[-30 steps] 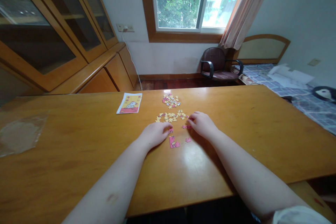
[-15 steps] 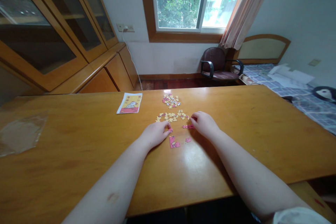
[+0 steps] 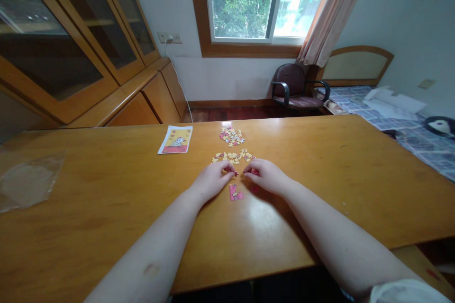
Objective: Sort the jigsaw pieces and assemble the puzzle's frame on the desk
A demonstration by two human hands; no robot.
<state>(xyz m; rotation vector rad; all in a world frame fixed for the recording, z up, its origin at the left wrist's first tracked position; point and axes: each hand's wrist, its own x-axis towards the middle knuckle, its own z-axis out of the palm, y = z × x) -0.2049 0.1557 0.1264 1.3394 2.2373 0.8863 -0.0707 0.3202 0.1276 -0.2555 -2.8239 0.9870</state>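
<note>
My left hand [image 3: 212,181] rests on the wooden table [image 3: 106,199] with its fingers curled, the tips pinching a small pink puzzle piece [image 3: 235,173]. My right hand [image 3: 267,176] lies close beside it, fingers bent, its tips on a pink puzzle piece [image 3: 254,171]. A joined pink cluster of pieces [image 3: 235,192] lies just below the gap between the hands. Loose yellow pieces [image 3: 232,156] spread right behind the fingers, and a second heap of pieces [image 3: 232,136] sits farther back.
A picture card [image 3: 175,139] lies at the back left of the pieces. A clear plastic bag [image 3: 28,181] lies at the table's left end. Cabinets stand to the left; a chair [image 3: 295,86] and a bed [image 3: 398,113] are behind the table, under the window.
My right hand has slid left and slightly toward me, taking the pink piece closer to my left hand. The left fingers have lifted and pinched a small piece.
</note>
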